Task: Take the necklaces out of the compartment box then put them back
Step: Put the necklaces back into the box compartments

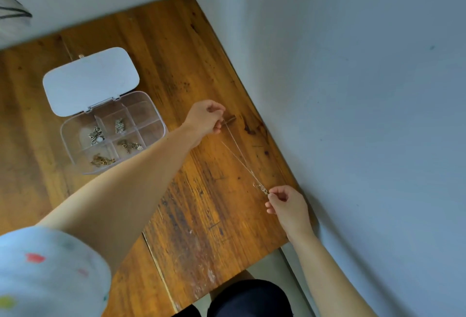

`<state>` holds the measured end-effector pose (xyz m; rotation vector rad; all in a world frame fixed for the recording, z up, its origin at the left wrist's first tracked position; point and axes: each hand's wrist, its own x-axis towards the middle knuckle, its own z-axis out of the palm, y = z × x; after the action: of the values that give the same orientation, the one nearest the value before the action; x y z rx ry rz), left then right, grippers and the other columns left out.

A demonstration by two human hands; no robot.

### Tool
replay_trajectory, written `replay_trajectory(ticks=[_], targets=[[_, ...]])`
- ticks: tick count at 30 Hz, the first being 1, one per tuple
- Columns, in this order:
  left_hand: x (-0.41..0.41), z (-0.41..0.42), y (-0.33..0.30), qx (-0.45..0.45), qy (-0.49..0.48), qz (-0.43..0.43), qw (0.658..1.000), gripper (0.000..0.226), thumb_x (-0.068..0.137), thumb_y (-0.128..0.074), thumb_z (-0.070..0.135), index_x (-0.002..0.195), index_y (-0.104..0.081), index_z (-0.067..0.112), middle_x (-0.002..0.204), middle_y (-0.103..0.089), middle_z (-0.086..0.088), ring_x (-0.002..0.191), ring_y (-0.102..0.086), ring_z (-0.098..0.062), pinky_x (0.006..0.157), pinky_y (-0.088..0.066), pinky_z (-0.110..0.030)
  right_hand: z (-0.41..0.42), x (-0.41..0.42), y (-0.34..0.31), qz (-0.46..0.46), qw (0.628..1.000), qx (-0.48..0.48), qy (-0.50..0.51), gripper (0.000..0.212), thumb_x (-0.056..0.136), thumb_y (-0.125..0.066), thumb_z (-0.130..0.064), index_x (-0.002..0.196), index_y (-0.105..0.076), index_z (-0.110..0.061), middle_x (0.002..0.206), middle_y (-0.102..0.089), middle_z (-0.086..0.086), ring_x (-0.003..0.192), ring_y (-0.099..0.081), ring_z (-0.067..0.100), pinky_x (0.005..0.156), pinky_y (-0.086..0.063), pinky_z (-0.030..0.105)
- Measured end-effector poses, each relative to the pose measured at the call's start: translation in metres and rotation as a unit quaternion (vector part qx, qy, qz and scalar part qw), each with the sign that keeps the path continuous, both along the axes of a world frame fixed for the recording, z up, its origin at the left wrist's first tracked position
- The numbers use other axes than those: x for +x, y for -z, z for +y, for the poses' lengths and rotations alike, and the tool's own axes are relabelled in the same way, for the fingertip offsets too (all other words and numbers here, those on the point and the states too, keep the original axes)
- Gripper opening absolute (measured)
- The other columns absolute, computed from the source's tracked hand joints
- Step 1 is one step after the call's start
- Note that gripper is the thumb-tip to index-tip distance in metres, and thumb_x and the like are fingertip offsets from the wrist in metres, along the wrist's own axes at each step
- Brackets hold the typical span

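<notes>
A person's left hand point(205, 117) and right hand point(287, 203) each pinch one end of a thin necklace point(242, 163), stretched just above the wooden table point(191, 205) near its right edge. The open compartment box point(113, 131), toward the far left, holds four more necklaces, so removal seems barely begun.

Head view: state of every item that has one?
Compartment box: open, four compartments hold necklaces, two look empty.
Lid: flipped back flat.
Thin chain necklace: out, stretched taut between both hands.
Left hand: pinching chain end.
Right hand: pinching clasp end.
</notes>
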<state>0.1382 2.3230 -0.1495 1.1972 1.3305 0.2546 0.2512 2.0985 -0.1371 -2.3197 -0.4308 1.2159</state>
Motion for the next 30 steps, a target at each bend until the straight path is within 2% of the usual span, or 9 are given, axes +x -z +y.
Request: replay_trajectory(ticks=[4,7,10,13,19,22,26,30], targets=[[0.001,-0.007,0.013,0.051,0.023,0.045,0.997,0.018,0.095,-0.045,0.011,0.100,-0.062,0.010,0.086,-0.059,-0.005,0.068,-0.056,-0.014,0.059,-0.051,-0.023,-0.005,0.002,0.001,0.003,1.000,-0.016,-0.002,0.013,0.090,-0.057,-0.010,0.083,-0.059,-0.020,0.074,-0.065,0.000,0.064,-0.063,0.011,0.065,-0.053,0.022],[0.007,-0.012,0.015,0.106,0.075,0.092,0.987,0.019,0.096,-0.041,0.013,0.098,-0.060,0.015,0.096,-0.058,-0.007,0.075,-0.058,-0.020,0.065,-0.055,-0.033,-0.007,0.003,0.002,0.001,1.000,-0.022,0.002,0.013,0.090,-0.057,-0.009,0.082,-0.059,-0.019,0.073,-0.065,0.000,0.063,-0.062,0.011,0.062,-0.051,0.020],[0.012,-0.017,0.017,0.197,0.154,0.151,0.956,0.022,0.097,-0.038,0.010,0.102,-0.060,0.012,0.103,-0.058,-0.008,0.081,-0.058,-0.024,0.063,-0.049,-0.034,-0.009,0.003,0.003,-0.017,0.999,-0.032,-0.024,0.011,0.090,-0.057,-0.009,0.084,-0.059,-0.018,0.075,-0.063,-0.001,0.065,-0.061,0.009,0.059,-0.049,0.016],[0.013,-0.020,0.024,0.297,0.237,0.187,0.906,0.025,0.096,-0.037,0.006,0.105,-0.059,0.008,0.107,-0.059,-0.011,0.097,-0.052,-0.026,0.073,-0.046,-0.035,-0.008,0.004,0.003,-0.043,0.995,-0.044,-0.075,0.010,0.092,-0.055,-0.011,0.086,-0.057,-0.018,0.073,-0.059,-0.007,0.067,-0.059,0.004,0.057,-0.045,0.013],[0.008,-0.013,0.032,0.338,0.275,0.189,0.880,0.021,0.094,-0.040,0.005,0.106,-0.057,0.008,0.107,-0.056,-0.011,0.101,-0.045,-0.026,0.078,-0.044,-0.036,-0.011,0.008,0.006,-0.070,0.989,-0.066,-0.109,0.010,0.092,-0.057,-0.018,0.082,-0.055,-0.019,0.071,-0.058,-0.008,0.064,-0.057,0.003,0.055,-0.043,0.013],[0.007,-0.011,0.031,0.327,0.275,0.186,0.885,0.021,0.094,-0.045,0.010,0.112,-0.055,0.011,0.111,-0.054,-0.009,0.106,-0.044,-0.024,0.083,-0.046,-0.037,-0.011,0.009,0.004,-0.058,0.990,-0.067,-0.105,0.013,0.092,-0.056,-0.017,0.080,-0.055,-0.020,0.072,-0.059,-0.009,0.062,-0.058,0.003,0.056,-0.044,0.014],[-0.007,-0.015,0.022,0.302,0.252,0.157,0.906,0.026,0.094,-0.043,0.015,0.119,-0.051,0.014,0.114,-0.054,-0.007,0.109,-0.046,-0.022,0.086,-0.045,-0.035,-0.003,0.010,-0.005,-0.052,0.994,-0.051,-0.081,0.016,0.095,-0.046,-0.010,0.090,-0.059,-0.016,0.079,-0.063,-0.004,0.063,-0.060,0.007,0.059,-0.047,0.020],[-0.045,-0.037,-0.002,0.280,0.224,0.130,0.924,0.025,0.094,-0.042,0.017,0.117,-0.052,0.017,0.111,-0.057,-0.004,0.088,-0.058,-0.019,0.074,-0.052,-0.034,0.031,0.002,-0.024,-0.056,0.991,0.010,-0.120,0.022,0.096,-0.040,-0.010,0.093,-0.061,-0.017,0.080,-0.065,0.001,0.063,-0.060,0.010,0.055,-0.043,0.018]])
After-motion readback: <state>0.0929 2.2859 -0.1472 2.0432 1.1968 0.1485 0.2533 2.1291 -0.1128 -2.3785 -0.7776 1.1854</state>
